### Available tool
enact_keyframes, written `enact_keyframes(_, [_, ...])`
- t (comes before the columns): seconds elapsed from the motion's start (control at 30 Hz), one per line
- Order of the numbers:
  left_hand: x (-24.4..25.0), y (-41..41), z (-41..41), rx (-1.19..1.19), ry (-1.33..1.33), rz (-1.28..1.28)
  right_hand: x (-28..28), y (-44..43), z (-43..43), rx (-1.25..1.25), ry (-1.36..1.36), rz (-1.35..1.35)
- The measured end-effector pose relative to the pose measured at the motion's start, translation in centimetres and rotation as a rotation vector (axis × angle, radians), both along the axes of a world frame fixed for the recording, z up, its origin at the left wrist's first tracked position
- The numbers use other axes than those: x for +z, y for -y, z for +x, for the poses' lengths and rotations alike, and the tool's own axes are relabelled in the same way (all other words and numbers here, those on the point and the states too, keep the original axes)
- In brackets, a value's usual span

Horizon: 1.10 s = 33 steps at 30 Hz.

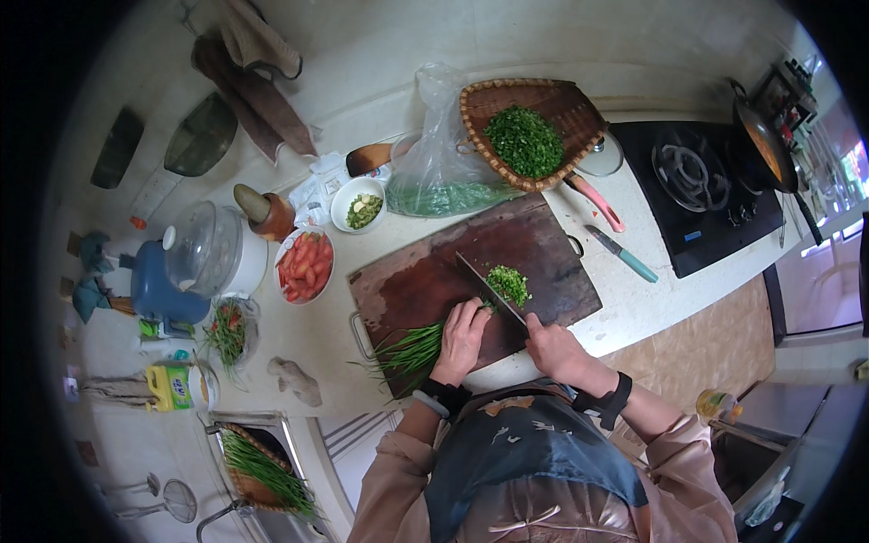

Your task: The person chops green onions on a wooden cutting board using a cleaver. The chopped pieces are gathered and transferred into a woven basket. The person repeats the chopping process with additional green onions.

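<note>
My left hand (464,336) presses a bunch of long green chives (414,353) onto the wooden cutting board (414,278). The handle of a kitchen knife is in my right hand (558,347); its blade (487,286) stands edge down at the cut ends of the bunch, close to the left fingertips. A small heap of chopped chives (509,285) lies just right of the blade. Behind the board, a woven basket (468,112) holds a larger heap of chopped greens (524,141). Beside it lies a clear plastic bag (441,156) with greens inside.
A teal-handled knife (623,254) lies right of the board, before the gas hob (692,183) with a wok (767,146). Leftward are a bowl of cut tomatoes (305,265), a white bowl (358,206), a mortar (273,218) and a steamer (217,251). The sink (288,434) holds a basket of chives.
</note>
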<state>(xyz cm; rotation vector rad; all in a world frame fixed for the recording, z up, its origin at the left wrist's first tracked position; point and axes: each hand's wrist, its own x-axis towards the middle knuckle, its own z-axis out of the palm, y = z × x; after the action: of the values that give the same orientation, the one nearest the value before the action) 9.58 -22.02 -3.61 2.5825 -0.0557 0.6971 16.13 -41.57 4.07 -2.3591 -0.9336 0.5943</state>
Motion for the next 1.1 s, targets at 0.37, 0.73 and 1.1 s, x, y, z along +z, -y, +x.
enact_keyframes(0.37, [-0.8, -0.4, 0.1, -0.065, 0.006, -0.029, -0.9, -0.1, -0.5, -0.102, -0.031, 0.069])
enact_keyframes(0.73, [-0.7, -0.2, 0.2, -0.038, -0.011, -0.020, -0.9, -1.4, -1.3, -0.089, 0.058, 0.125])
enact_keyframes(1.1, [-0.7, -0.3, -0.1, -0.054, -0.042, -0.007, -0.5, -1.8, -1.2, -0.123, 0.028, 0.159])
